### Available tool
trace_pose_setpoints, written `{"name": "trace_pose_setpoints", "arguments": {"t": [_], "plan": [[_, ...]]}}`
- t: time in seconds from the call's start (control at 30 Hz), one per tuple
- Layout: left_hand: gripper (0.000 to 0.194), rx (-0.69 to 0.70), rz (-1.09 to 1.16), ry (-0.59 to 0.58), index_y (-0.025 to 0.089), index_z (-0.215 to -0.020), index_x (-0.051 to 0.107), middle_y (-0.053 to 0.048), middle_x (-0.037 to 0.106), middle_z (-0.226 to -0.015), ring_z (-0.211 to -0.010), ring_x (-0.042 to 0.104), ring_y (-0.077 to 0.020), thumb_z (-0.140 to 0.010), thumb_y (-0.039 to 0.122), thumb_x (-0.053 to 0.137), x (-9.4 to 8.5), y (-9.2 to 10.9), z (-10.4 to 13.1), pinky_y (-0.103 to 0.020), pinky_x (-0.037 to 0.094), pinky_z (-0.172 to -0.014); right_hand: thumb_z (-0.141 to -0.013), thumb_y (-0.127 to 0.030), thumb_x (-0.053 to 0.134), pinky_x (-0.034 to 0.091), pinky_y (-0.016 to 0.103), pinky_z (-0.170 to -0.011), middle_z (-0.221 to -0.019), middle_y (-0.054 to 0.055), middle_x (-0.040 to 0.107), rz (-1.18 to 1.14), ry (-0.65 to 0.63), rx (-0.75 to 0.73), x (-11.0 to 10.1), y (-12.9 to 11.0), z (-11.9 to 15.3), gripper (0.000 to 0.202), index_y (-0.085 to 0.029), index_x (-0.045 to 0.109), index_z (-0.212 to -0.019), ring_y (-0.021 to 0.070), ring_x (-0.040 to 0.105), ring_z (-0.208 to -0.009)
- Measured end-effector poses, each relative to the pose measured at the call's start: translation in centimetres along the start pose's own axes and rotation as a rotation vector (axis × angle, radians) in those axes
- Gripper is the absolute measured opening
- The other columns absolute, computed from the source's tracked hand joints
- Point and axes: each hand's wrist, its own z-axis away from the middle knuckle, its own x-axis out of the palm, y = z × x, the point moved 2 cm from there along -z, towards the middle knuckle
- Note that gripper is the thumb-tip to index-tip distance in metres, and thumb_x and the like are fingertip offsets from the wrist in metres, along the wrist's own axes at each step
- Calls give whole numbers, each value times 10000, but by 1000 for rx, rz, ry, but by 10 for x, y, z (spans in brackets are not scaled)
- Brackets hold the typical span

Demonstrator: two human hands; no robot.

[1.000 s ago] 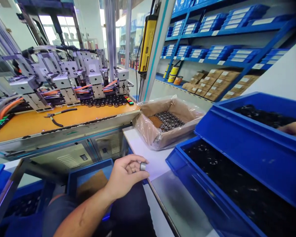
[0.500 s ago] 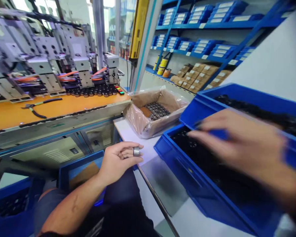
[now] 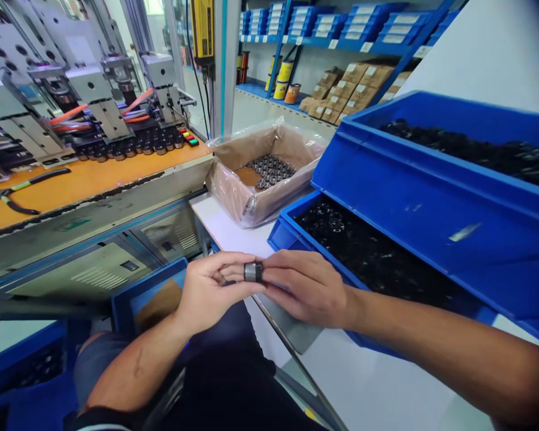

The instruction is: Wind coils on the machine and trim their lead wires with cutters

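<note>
In the middle of the head view, my left hand (image 3: 209, 293) pinches a short grey metal ring (image 3: 250, 272) between thumb and fingers. My right hand (image 3: 309, 288) meets it from the right, its fingertips closed on a small black part (image 3: 260, 272) at the ring's right end. The two pieces touch; how deep one sits in the other is hidden by my fingers. Behind my right hand stands a lower blue bin (image 3: 291, 230) of small black parts (image 3: 363, 245).
An upper blue bin (image 3: 413, 197) with more black pieces overhangs the lower one. A plastic-lined carton (image 3: 269, 206) holds metal rings (image 3: 272, 170). At left, pliers (image 3: 15, 194) and rows of black-topped parts (image 3: 135, 145) lie on the machine's orange bench (image 3: 85, 188).
My right hand has come from above the lower bin to my left hand, bringing a small black part against the metal ring. The camera view has shifted slightly.
</note>
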Motion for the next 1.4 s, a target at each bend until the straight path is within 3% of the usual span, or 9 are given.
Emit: {"name": "trace_pose_setpoints", "arguments": {"t": [0.2,0.57,0.87,1.0,1.1,1.2,1.3,1.4], "plan": [[420,16,-38,16,217,-945,773,10,802,-825,-729,759,-116,-602,-18,834,-1,4,4,-140,611,-703,-911,-134,617,587,262,-715,-990,102,629,-47,-21,99,-5,3,1,227,-145,580,-1135,142,636,-875],[415,-91,4,26,195,-911,783,-16,801,-818,-744,771,-174,-559,-12,857,-4,2,6,-212,644,-710,-880,-91,648,555,244,-661,-908,84,614,62,-26,-32,-1,2,4,181,-89,628,-1060,128,589,-811],[374,-15,153,236,176,-839,727,-36,801,-904,-828,765,-168,-530,32,880,12,-11,7,-241,630,-762,-849,-95,638,570,317,-675,-932,129,617,109,-26,-98,-3,4,-1,270,-20,597,-1106,193,603,-859],[370,-18,150,257,174,-829,670,-36,787,-953,-871,754,-173,-547,95,895,18,-18,9,-292,620,-815,-873,-160,640,584,328,-674,-911,127,624,124,-8,-91,-1,3,0,271,-51,584,-1115,204,617,-841],[427,109,26,207,201,-949,684,-35,772,-999,-910,744,-168,-586,118,892,13,-13,8,-273,611,-818,-888,-112,607,589,347,-728,-935,120,631,66,9,-34,-2,1,1,243,-92,575,-1128,202,621,-882],[502,387,-336,68,227,-1054,726,-34,768,-966,-873,732,-143,-597,89,883,2,1,6,-221,589,-794,-873,-44,594,593,349,-785,-965,118,639,-27,-4,44,-3,-2,1,248,-103,571,-1113,189,625,-930],[439,614,-629,-46,222,-999,767,-34,776,-880,-767,723,-133,-604,59,868,-6,13,5,-205,577,-717,-873,-27,584,598,326,-788,-962,121,647,-88,-55,67,-5,-6,0,235,-103,571,-1095,178,626,-924],[397,589,-637,-32,220,-1006,767,-47,776,-877,-761,722,-151,-647,66,843,-8,13,6,-234,576,-712,-873,-24,583,596,319,-783,-952,124,647,-90,-76,69,-5,-6,-2,233,-99,569,-1093,176,621,-914]]}}
